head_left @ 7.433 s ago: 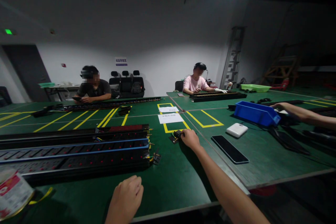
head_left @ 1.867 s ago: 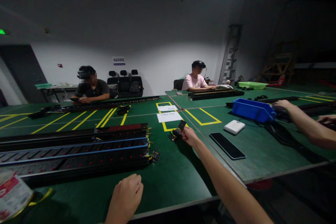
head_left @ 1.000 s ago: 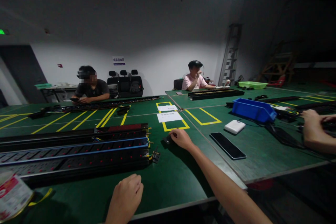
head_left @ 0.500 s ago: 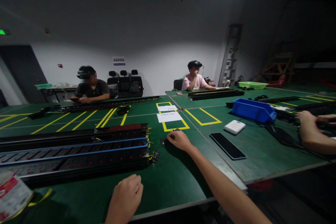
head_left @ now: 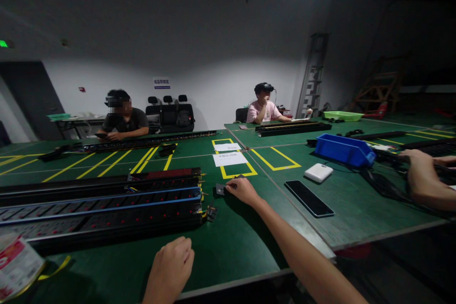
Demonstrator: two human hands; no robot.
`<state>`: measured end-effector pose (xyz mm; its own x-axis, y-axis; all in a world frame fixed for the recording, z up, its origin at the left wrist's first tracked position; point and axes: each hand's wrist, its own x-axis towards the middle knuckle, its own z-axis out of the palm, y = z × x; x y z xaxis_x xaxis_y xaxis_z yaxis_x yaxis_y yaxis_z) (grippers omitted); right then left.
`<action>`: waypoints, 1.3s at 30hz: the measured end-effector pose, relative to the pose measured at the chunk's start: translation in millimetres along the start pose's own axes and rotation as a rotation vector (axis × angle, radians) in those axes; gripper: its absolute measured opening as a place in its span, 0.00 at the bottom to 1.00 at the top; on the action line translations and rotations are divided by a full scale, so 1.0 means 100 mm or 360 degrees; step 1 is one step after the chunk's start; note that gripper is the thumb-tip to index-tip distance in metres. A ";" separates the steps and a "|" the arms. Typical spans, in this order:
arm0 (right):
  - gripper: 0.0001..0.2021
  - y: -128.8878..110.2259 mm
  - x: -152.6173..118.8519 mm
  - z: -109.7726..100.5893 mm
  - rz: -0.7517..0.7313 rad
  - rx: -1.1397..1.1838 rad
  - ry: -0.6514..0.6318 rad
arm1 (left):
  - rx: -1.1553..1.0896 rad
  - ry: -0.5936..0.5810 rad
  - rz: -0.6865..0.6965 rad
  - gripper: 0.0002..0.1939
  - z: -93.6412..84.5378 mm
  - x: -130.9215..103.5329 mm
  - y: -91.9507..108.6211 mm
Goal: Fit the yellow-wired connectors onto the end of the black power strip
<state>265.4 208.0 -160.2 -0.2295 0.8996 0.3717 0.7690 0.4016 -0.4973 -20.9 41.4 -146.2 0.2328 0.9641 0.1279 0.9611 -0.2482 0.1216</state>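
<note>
My right hand [head_left: 244,190] reaches out over the green table, its thumb and forefinger pinched on a small dark flat plate [head_left: 220,190]. The plate juts out to the left of the fingertips; the rest of it is covered by the hand. Just left of it are the ends of several long black strips with red dots [head_left: 142,211], side by side, with short wires and a small black end piece [head_left: 211,213]. Near the front edge my left hand [head_left: 173,263] rests as a loose fist, nothing showing in it.
A black phone [head_left: 309,198], a white power bank [head_left: 318,173] and a blue bin [head_left: 344,150] lie to the right. A co-worker's hands [head_left: 423,175] handle black parts there. Paper sheets [head_left: 230,159] lie ahead. A paper-labelled tub [head_left: 17,266] stands front left. Two people sit opposite.
The dark plate in my right fingers has turned and shifted slightly left, so more of its face shows. My left hand stays where it was.
</note>
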 end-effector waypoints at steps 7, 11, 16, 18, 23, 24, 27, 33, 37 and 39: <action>0.11 0.00 -0.01 -0.04 0.0060 -0.0200 -0.0048 | 0.0011 -0.0009 0.0006 0.15 0.00 0.01 -0.01; 0.09 0.01 -0.02 -0.05 0.0093 -0.0354 -0.0102 | 0.0018 -0.0002 0.0013 0.16 0.00 0.00 0.00; 0.09 -0.05 -0.04 -0.03 0.0022 -0.0372 -0.0120 | 0.0012 0.0020 0.0046 0.16 0.01 0.00 -0.01; 0.08 -0.09 -0.05 0.00 0.0011 -0.0382 -0.0125 | 0.0010 0.0035 0.0053 0.16 0.01 0.00 -0.02; 0.07 -0.17 -0.06 0.06 -0.0054 -0.0357 -0.0112 | -0.0024 0.0043 0.0056 0.16 0.02 -0.01 -0.01; 0.07 -0.18 -0.06 0.08 -0.0069 -0.0347 -0.0114 | -0.0027 0.0047 0.0061 0.16 0.02 -0.01 -0.02; 0.08 -0.21 -0.06 0.11 -0.0096 -0.0321 -0.0124 | -0.0021 0.0083 0.0088 0.16 0.03 0.00 -0.03; 0.09 -0.26 -0.06 0.10 -0.0071 -0.0300 -0.0141 | -0.0080 0.0269 0.0135 0.16 -0.25 0.15 0.04; 0.10 -0.28 -0.07 0.08 -0.0079 -0.0269 -0.0140 | -0.0016 0.0400 0.0113 0.15 -0.58 0.33 0.18; 0.11 -0.28 -0.08 0.08 -0.0098 -0.0256 -0.0141 | 0.0026 0.0377 0.0080 0.13 -0.68 0.46 0.23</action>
<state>240.4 191.0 -155.4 -0.3249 0.8887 0.3235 0.8358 0.4299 -0.3415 1.5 74.0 -70.7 0.2409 0.9010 0.3609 0.9519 -0.2919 0.0934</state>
